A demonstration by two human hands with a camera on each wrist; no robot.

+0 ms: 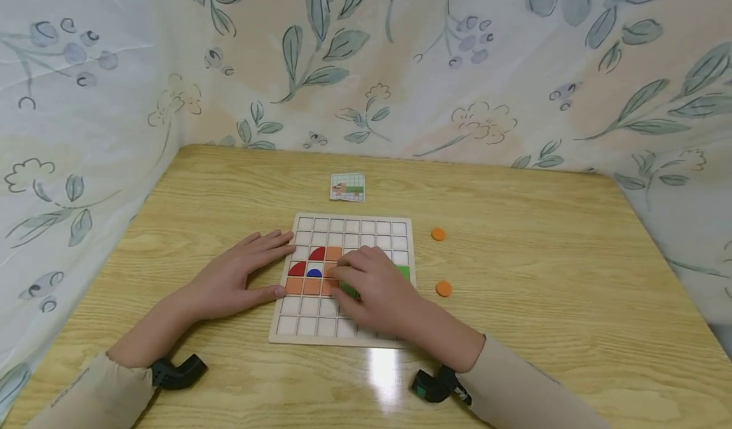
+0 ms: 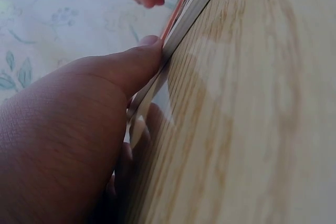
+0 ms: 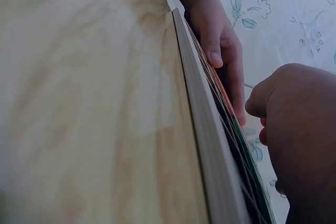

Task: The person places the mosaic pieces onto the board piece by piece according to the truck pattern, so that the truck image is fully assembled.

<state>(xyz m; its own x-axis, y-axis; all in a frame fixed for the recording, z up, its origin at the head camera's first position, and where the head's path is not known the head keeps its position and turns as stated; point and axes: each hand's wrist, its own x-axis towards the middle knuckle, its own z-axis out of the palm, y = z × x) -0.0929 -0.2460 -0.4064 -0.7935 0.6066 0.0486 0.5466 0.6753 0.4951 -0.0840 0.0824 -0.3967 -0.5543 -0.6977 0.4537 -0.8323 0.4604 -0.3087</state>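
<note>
A wooden grid board (image 1: 309, 325) lies on the table with colored pieces set in its cells. My left hand (image 1: 234, 276) rests along the board's left edge, fingers stretched out; its thumb (image 2: 144, 59) touches that edge in the left wrist view. Over the middle of the board is my right hand (image 1: 377, 289), fingers bent beside orange squares (image 1: 311, 286). Whether a piece is between those fingertips is hidden. Left of them are red quarter-circles (image 1: 297, 269) and a blue half-circle (image 1: 314, 273). Green pieces (image 1: 405, 272) show partly around the right hand.
A small pattern card (image 1: 347, 187) lies behind the board. Two orange discs, one farther back (image 1: 438, 234) and one nearer (image 1: 443, 288), lie to its right. Leaf-patterned cloth (image 1: 366, 67) hangs behind the wooden table (image 1: 543, 257).
</note>
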